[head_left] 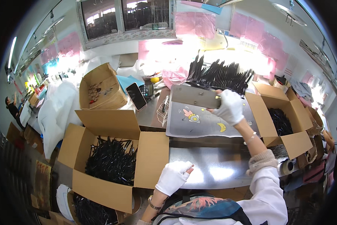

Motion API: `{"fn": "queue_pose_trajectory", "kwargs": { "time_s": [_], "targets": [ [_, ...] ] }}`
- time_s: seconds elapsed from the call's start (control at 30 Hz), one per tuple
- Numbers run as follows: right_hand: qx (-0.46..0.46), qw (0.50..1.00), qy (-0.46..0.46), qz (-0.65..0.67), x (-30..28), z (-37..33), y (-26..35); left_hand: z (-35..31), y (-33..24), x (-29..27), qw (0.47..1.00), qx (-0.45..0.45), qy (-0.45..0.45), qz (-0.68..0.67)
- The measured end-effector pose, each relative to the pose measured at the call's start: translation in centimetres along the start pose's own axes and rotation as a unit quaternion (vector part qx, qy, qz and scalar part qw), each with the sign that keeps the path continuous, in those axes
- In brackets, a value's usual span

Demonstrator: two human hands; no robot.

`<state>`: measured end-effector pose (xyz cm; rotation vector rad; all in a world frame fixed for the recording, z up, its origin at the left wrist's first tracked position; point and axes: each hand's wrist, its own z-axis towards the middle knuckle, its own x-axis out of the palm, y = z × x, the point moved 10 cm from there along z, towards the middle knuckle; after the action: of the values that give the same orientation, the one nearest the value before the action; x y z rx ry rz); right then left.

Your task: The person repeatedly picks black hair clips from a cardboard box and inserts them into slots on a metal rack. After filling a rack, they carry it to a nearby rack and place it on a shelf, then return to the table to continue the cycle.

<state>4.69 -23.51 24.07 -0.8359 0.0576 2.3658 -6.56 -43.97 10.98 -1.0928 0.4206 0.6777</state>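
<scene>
White gloves leave the fingertips of both hands bare. The right hand is clamped on the right end of a flat grey plate, thumb at the lower edge. The plate lies across the back part of a grey mat printed with a rocket and a crescent moon; contact between plate and mat cannot be judged. Just behind, slender black strips stand in a fanned row. The left hand, fingers curled together, is above the near edge of a metal tabletop; whether it grips anything cannot be told. Beside it, an open cardboard carton contains a tangled heap of black strips; a second open carton, at right, contains more. Left of the mat: a smartphone, a calculator and a pen.
</scene>
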Motion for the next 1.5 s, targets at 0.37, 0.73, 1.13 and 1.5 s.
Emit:
{"fn": "queue_pose_trajectory", "kwargs": {
  "time_s": [0.37, 0.73, 1.13, 1.5],
  "targets": [
    [0.055, 0.988, 0.093, 0.106, 14.8, -14.3, 3.0, 6.4, 5.0, 12.5, 0.983, -0.086, 0.09, -0.134],
    [0.456, 0.864, -0.099, 0.189, 6.7, -22.0, -7.0, 18.4, 8.4, 15.1, 0.988, -0.071, -0.13, -0.037],
    [0.602, 0.681, -0.251, 0.334, 16.4, -19.9, -14.7, 30.1, 10.4, 17.7, 0.959, -0.005, -0.136, -0.247],
    [0.626, 0.702, -0.232, 0.249, 16.5, -19.6, -16.0, 29.0, 10.1, 17.1, 0.951, -0.007, -0.166, -0.259]
  ]
}}
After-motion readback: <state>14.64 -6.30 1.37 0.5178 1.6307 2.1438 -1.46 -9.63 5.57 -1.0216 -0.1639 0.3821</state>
